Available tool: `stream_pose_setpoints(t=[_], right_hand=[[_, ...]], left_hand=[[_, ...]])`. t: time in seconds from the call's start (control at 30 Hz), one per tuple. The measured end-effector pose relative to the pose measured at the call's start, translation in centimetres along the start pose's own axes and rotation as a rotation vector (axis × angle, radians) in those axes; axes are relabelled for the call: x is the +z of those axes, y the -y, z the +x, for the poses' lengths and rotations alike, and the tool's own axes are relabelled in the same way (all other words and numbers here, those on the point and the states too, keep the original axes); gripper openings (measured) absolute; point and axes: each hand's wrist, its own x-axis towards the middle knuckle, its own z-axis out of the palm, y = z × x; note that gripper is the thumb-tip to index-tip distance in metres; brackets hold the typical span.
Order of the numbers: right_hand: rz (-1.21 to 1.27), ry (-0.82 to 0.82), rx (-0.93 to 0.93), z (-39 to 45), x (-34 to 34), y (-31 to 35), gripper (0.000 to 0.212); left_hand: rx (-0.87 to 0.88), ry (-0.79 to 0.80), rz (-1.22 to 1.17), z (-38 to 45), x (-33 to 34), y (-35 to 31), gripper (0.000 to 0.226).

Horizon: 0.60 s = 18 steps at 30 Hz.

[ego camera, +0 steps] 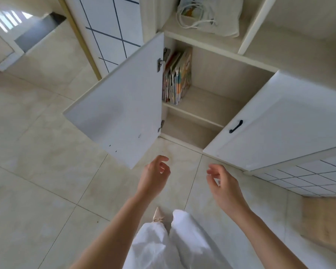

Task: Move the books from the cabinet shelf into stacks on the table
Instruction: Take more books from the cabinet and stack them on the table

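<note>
Tiled floor (pixel 37 181) – open cabinet (pixel 217 105), books (pixel 176 78) upright; left hand (pixel 154 176), right hand (pixel 224 182) – grip released.

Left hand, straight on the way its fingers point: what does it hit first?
Probably the open left cabinet door: the left hand points up toward its lower corner, short of the books. Depth is unclear; it might pass beside the edge.

cabinet shelf (pixel 208 105) w/ books (pixel 176 78) upright at left end, rest bare

cloth bag (pixel 209 14): upper shelf | closed door (pixel 279 121): black handle (pixel 235 126) | tiled floor (pixel 37 171)
</note>
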Motion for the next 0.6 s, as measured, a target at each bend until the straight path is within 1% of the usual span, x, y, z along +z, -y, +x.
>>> stream_pose_setpoints(t=[0.27, 0.47, 0.6], right_hand=[[-0.002, 0.022, -0.046, 12.2, -3.1, 4.4, 0.024], [-0.008, 0.131, -0.065, 23.4, -4.9, 6.4, 0.027], [-0.031, 0.194, -0.019, 31.1, -4.9, 7.2, 0.031]], left_hand=[[-0.037, 0.0, -0.058, 10.7, 1.2, -5.1, 0.029], [-0.061, -0.046, -0.113, 18.0, 3.6, -8.4, 0.031], [-0.104, -0.064, -0.162, 22.7, 5.3, -9.1, 0.033]])
